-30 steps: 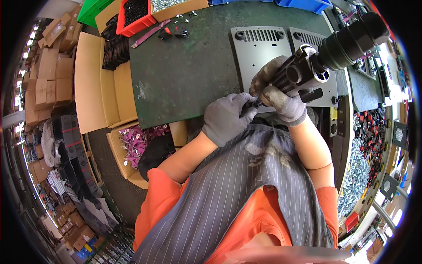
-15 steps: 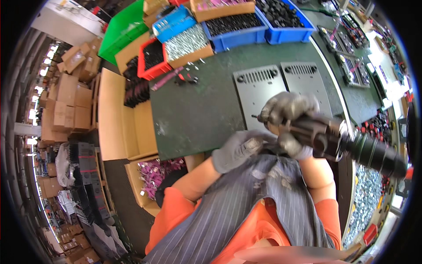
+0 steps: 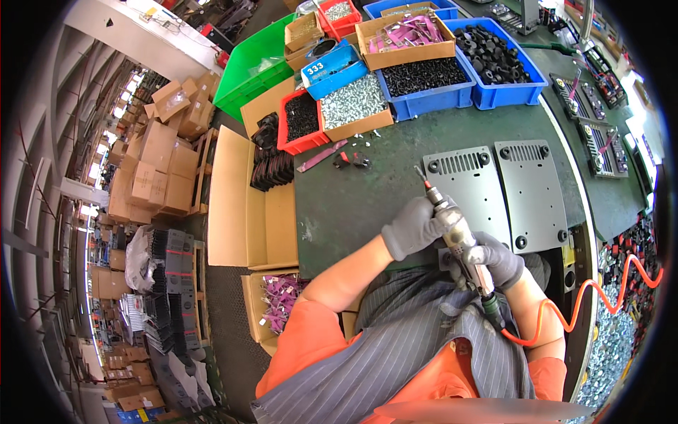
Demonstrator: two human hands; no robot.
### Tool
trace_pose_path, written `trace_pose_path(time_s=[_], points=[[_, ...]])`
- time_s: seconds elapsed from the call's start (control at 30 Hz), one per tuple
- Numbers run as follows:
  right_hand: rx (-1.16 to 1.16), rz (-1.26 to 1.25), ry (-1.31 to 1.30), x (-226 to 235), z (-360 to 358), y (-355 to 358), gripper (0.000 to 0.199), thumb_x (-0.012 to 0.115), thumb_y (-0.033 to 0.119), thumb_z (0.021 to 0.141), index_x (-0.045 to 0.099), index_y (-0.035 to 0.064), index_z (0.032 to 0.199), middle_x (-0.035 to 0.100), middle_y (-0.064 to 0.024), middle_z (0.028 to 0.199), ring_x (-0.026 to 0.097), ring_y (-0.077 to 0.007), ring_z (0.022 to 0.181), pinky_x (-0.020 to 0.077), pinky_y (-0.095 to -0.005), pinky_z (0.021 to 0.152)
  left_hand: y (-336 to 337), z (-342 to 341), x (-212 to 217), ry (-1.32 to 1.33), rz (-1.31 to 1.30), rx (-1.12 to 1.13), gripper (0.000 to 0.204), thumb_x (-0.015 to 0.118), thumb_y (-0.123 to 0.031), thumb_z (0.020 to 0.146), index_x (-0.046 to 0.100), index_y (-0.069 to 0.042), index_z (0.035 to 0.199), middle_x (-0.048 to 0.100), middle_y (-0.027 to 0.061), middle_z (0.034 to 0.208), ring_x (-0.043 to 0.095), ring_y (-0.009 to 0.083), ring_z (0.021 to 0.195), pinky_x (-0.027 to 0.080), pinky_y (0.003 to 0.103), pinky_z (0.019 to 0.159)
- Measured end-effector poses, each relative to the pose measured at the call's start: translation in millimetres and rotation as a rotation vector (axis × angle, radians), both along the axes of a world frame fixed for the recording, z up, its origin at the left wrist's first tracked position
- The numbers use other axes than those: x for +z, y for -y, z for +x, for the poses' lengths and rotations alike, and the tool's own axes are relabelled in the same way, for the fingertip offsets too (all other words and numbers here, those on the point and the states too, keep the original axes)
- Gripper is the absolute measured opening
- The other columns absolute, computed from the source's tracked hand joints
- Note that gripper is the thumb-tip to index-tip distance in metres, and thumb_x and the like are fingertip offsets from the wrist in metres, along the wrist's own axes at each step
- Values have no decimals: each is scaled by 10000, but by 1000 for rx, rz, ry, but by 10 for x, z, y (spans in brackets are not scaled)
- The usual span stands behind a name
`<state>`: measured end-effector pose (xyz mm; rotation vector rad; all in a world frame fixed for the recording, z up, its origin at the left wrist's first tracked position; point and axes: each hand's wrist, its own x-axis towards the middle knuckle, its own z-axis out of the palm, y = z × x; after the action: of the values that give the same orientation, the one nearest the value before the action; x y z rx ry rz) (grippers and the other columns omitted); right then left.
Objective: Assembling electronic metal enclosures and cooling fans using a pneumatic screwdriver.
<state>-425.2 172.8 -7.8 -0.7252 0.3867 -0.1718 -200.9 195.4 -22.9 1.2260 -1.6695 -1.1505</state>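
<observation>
A silver air screwdriver with a red collar and a thin bit is tilted in front of me, its bit pointing up and left over the bench. My right hand, in a grey glove, is closed around the lower part of its body. My gloved left hand is closed against the upper body, its fingertips partly hidden. Just beyond the tool lie two grey metal plates side by side, each with a row of slots and black round feet at corners.
An orange coiled hose runs from the tool to the right. Boxes of silver screws, black screws and black feet line the far edge. A purple strip lies on the green bench. An open carton stands left.
The tool has swung from pointing left to pointing up and away. My left hand has come up from my lap onto it, and the view has shifted, moving the bench rightward and down.
</observation>
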Motion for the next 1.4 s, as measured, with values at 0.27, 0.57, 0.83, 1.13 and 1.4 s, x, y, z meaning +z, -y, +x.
trace_pose_path(time_s=[0.27,0.57,0.83,1.13,1.4], points=[[-351,-334,-191,-54,-79,152,575,786,137,656,552,-7,1161,551,-5,840,538,-107,668,444,-241,599,1509,1532,431,130,-69,479,358,555,-383,1008,696,-62,1079,622,-2,790,584,137,697,513,337,718],[-245,-581,-363,-60,-41,174,523,810,136,648,590,12,1107,566,12,830,521,-102,720,456,-265,660,2094,2516,227,-49,173,568,469,506,-200,986,431,-52,1425,411,207,1476,520,356,1277,515,404,944],[-173,-564,-411,-13,40,162,628,834,151,638,587,-1,1194,613,-17,845,570,-120,760,492,-288,728,1334,2962,409,1104,171,763,485,662,-313,895,611,-62,1307,687,164,1191,661,286,1109,509,366,957],[-114,-635,-511,30,30,185,637,828,199,637,590,-3,1192,624,-33,864,581,-132,765,489,-296,732,1178,3166,17,1035,308,695,329,642,-330,917,708,-123,1164,703,174,1110,669,331,1033,513,397,907],[-157,-651,-509,-50,35,188,676,834,241,610,591,-31,1180,639,-77,883,598,-184,805,494,-333,778,1129,3247,-293,781,-107,1057,267,608,-281,958,700,-73,1097,713,129,899,680,258,753,532,374,705]])
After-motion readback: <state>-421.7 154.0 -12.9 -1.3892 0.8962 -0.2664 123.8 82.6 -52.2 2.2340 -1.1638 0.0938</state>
